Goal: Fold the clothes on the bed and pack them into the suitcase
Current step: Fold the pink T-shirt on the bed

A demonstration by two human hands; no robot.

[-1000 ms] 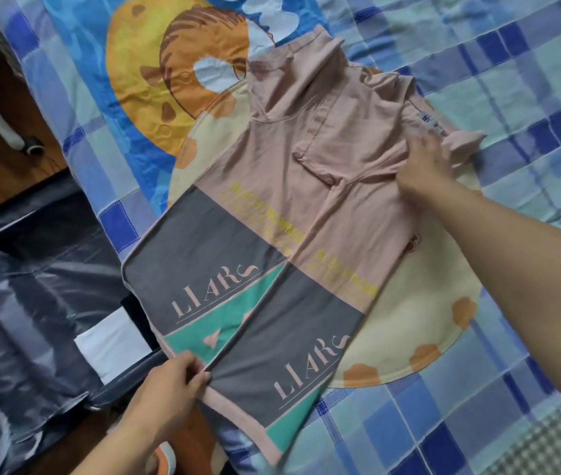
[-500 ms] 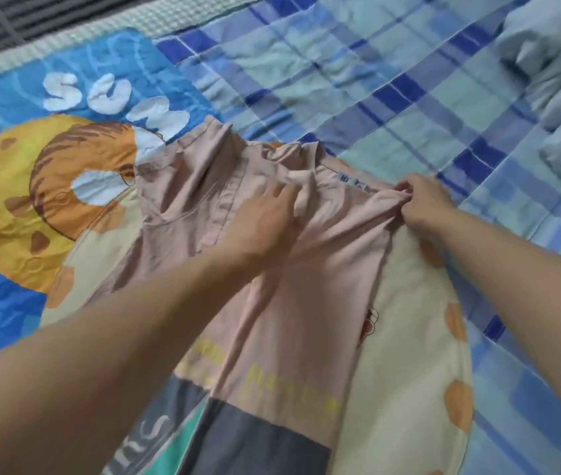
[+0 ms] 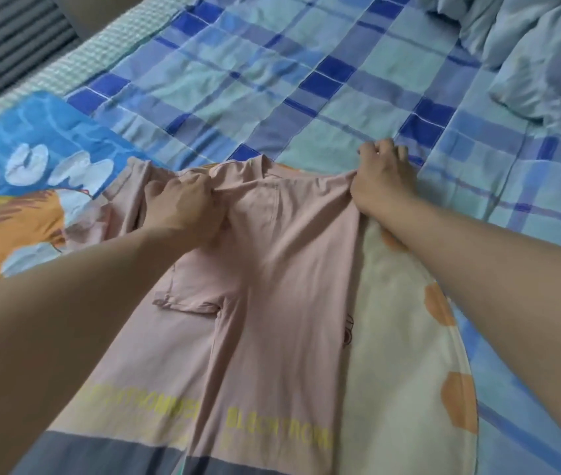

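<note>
Blue-and-teal plaid bedding point(image 3: 306, 73) fills the far and right part of the scene, with a rumpled pale-blue quilt point(image 3: 539, 56) heaped at the far right corner. At left, a bright blue cartoon-print cover point(image 3: 32, 138) is laid over the bedding; white puffy letters reading "SOM" are seen on it, the rest of the word being cut off by the left edge. A cream round cushion point(image 3: 405, 354) with orange patches is partly covered by the garment.

A pink T-shirt point(image 3: 272, 286) is spread lengthwise on the bed, its collar end far and its hem end near. Yellow lettering is printed across its lower pink area; "BLOCH" can just be made out, while the remaining characters are blurred. Below it a grey band is shown, cut off by the near edge. A small dark motif at the shirt's right edge is mostly hidden by a fold.

The shoulder fabric left of the collar is gripped in the curled fingers of the left hand point(image 3: 183, 207). The right shoulder corner is bunched and held in the right hand point(image 3: 383, 180), its knuckles raised. Both forearms enter from the near side. The suitcase is not shown.
</note>
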